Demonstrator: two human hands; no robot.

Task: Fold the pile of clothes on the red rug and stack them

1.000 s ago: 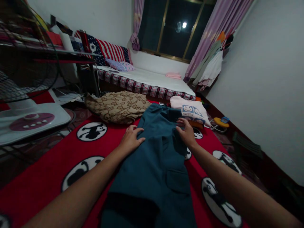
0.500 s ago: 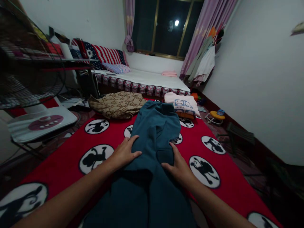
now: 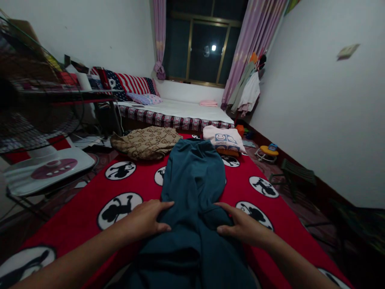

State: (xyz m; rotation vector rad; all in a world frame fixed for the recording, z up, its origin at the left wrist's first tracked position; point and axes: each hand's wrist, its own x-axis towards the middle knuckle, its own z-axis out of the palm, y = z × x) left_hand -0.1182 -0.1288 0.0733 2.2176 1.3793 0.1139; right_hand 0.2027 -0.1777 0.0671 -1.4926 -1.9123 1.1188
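A teal garment with a pocket lies lengthwise on a red blanket printed with round black-and-white figures. My left hand rests flat on the garment's left edge, fingers stretched out. On the right edge lies my right hand, fingers also extended and pressed on the cloth. Both hands are low in the view, close to my body. Neither hand grips anything.
A brown patterned cloth and a folded pale shirt with a smiley print lie beyond the garment. Behind them is a low bed. A fan and its white base stand at left. A small stool and toy sit at right.
Both hands have slid along the garment's sides toward me, from near its far end to its near part. The view has tilted up.
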